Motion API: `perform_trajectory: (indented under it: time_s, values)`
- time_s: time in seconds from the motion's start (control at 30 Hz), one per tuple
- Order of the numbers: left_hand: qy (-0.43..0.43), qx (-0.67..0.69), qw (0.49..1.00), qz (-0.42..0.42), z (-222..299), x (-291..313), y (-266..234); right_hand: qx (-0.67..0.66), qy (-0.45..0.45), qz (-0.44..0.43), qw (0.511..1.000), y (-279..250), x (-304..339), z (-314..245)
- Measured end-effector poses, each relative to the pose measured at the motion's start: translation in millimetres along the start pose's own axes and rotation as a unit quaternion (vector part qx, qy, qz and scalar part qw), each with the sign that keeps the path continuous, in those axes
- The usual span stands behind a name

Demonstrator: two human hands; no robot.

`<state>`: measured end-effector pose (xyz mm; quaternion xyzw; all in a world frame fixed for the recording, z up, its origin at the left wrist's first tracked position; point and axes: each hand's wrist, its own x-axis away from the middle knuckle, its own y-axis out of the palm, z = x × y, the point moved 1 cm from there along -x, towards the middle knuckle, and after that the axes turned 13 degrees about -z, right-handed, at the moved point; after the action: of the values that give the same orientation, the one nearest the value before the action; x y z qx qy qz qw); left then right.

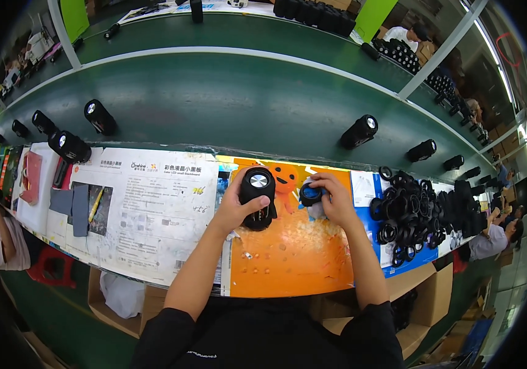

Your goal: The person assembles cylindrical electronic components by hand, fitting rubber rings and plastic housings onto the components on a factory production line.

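My left hand (237,208) is wrapped round a black cylindrical speaker (262,218) with a shiny silver disc on its upper end. The speaker stands tilted over the left part of an orange printed mat (288,264), and my thumb lies across its side. To its right, my right hand (336,200) has its fingers curled over a small round blue piece with a dark rim (310,194). Its exact kind cannot be made out, as the fingers partly cover it. The two hands are apart.
A heap of black rings (408,212) lies right of the mat. Several similar speakers (360,131) stand along the green bench (226,104). On the left are white printed sheets (152,203), grey cloth pieces (80,212) and a yellow pen (96,205). Cardboard boxes (432,295) sit below. Other people sit at both sides.
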<state>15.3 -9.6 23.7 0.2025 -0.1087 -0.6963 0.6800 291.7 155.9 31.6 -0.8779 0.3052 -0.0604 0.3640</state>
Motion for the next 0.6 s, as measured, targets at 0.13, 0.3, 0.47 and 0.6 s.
perform_trajectory:
  time_s: [0.13, 0.3, 0.47, 0.6]
  values:
    - [0.006, -0.002, 1.0, 0.006, -7, -1, -5, 0.05, 0.006, -0.02, 0.999, 5, 5, -19]
    - [0.007, -0.014, 1.0, -0.005, -2, -2, 1, 0.126, 0.019, -0.03, 0.991, 20, 14, -36]
    - [-0.001, -0.097, 0.995, -0.019, -5, -5, 6, -0.273, 0.054, -0.027, 0.96, 15, -2, -44]
    - [-0.022, -0.191, 0.981, -0.033, 6, -6, 13, -0.313, -0.01, -0.149, 0.938, -19, -49, -109]
